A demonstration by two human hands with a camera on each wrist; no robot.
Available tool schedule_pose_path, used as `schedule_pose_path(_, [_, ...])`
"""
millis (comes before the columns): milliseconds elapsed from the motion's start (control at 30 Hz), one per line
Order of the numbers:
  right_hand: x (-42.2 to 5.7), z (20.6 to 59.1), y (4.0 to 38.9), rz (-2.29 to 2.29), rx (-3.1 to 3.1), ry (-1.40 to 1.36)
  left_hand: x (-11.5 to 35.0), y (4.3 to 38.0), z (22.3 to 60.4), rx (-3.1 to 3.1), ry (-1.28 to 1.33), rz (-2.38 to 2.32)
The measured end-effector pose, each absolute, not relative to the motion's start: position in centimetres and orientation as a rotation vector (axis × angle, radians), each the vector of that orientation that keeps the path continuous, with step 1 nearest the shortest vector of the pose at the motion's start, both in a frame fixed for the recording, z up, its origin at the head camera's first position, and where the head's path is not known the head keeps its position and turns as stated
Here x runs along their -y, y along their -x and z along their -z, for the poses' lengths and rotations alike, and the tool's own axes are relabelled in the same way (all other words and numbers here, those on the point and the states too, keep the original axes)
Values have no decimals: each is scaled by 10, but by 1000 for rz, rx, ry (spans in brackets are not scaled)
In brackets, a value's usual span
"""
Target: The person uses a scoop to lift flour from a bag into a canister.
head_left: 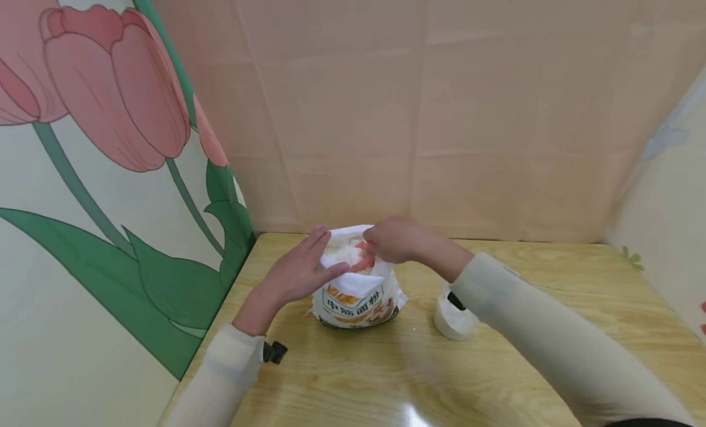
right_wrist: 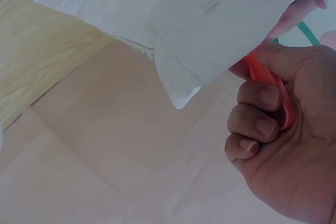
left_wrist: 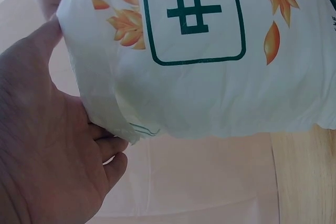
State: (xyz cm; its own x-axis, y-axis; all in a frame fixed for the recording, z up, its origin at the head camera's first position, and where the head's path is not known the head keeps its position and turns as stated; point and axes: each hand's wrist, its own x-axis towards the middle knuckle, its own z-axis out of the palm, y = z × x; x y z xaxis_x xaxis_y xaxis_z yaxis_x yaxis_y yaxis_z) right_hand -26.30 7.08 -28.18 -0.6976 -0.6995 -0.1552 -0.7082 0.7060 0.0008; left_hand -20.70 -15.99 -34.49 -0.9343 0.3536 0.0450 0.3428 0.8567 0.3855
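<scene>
One white flour bag stands upright on the table, its mouth upward, its printed face toward the person, its broad width running left to right with the right end turned slightly away. One red tool sits in the mouth, slanting from the right hand down to the left, over white powder. Of the two hands, the right has its fingers curled tight round the tool's handle; the left hand has its thumb spread wide from loosely extended fingers, touching the rim. The head view alone shows the powder; the left wrist view enlarges the green lettering and orange ears; the right wrist view reveals the handle's looped end inside the fist and a grey dotted code on the bag's plainer side. One white tub stands right of the bag, apart, partly behind the right sleeve. Painted tulips cover the left wall.
</scene>
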Motion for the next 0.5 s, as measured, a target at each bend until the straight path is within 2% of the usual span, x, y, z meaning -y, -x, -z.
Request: schedule_pose_path(500, [-99,301,247,477,-2905,1200,160,205,346,-2998,-566,-623])
